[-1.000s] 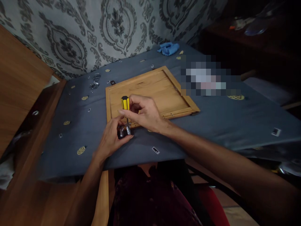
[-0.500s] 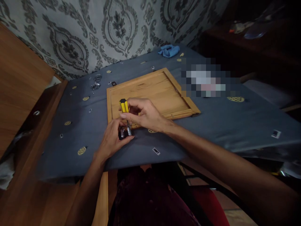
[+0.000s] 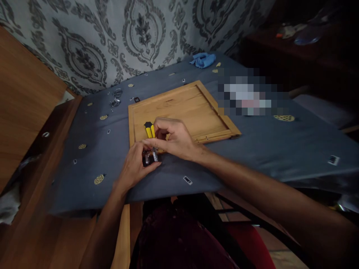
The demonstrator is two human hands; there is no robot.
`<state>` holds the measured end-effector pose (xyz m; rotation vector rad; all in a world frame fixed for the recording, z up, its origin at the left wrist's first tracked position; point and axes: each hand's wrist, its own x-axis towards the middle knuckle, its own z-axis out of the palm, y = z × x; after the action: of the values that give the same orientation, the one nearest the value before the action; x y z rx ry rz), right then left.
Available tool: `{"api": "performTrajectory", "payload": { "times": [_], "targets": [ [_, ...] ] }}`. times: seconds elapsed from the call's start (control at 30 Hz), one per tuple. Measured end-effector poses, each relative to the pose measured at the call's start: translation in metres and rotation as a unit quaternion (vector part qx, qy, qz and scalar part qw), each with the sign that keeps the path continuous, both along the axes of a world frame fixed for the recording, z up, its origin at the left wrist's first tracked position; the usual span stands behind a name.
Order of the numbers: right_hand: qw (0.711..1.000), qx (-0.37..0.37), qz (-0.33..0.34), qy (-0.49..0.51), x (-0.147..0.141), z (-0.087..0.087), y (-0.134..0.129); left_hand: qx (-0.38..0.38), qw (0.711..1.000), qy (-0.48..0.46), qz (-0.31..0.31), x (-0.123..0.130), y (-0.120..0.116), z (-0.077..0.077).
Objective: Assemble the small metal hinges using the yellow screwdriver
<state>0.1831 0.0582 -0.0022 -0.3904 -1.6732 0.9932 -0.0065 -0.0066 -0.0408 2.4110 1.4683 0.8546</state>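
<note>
Head view: a yellow-and-black screwdriver (image 3: 150,131) stands nearly upright at the near left corner of a framed wooden panel (image 3: 179,104), its handle clamped in the grip of the right hand (image 3: 176,139). Below it, the left hand's (image 3: 132,168) grip is wrapped around a metal fitting (image 3: 155,154). The panel lies on the cloth-covered counter (image 3: 252,157), metal pieces (image 3: 114,102) to its left, crumpled blue cloth (image 3: 203,60) beyond.

Dim; upper right near black; lower left blurred.
</note>
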Motion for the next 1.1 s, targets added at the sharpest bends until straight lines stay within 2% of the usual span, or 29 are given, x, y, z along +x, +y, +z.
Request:
{"api": "performTrajectory", "payload": {
  "times": [0.13, 0.2, 0.4, 0.63, 0.93, 1.1],
  "targets": [
    [0.996, 0.014, -0.089, 0.018, 0.003, 0.004, -0.001, -0.006, 1.000, -0.006, 0.000, 0.000, -0.001, 0.000],
    [0.995, 0.005, -0.102, 0.009, 0.004, 0.005, 0.000, -0.006, 1.000, -0.010, -0.004, 0.000, -0.001, 0.000],
    [0.998, 0.016, -0.055, -0.013, 0.002, -0.001, 0.001, -0.004, 1.000, -0.016, -0.004, 0.000, 0.000, -0.003],
    [0.997, 0.035, -0.059, -0.018, 0.002, -0.005, 0.003, -0.018, 1.000, -0.016, 0.001, 0.000, 0.000, -0.001],
    [0.998, 0.026, -0.050, -0.025, 0.000, -0.006, 0.001, -0.025, 1.000, -0.016, 0.005, 0.002, 0.000, 0.002],
    [0.995, 0.078, -0.048, -0.034, 0.002, -0.004, -0.001, -0.004, 1.000, -0.007, 0.001, 0.001, -0.001, 0.000]
  ]
}}
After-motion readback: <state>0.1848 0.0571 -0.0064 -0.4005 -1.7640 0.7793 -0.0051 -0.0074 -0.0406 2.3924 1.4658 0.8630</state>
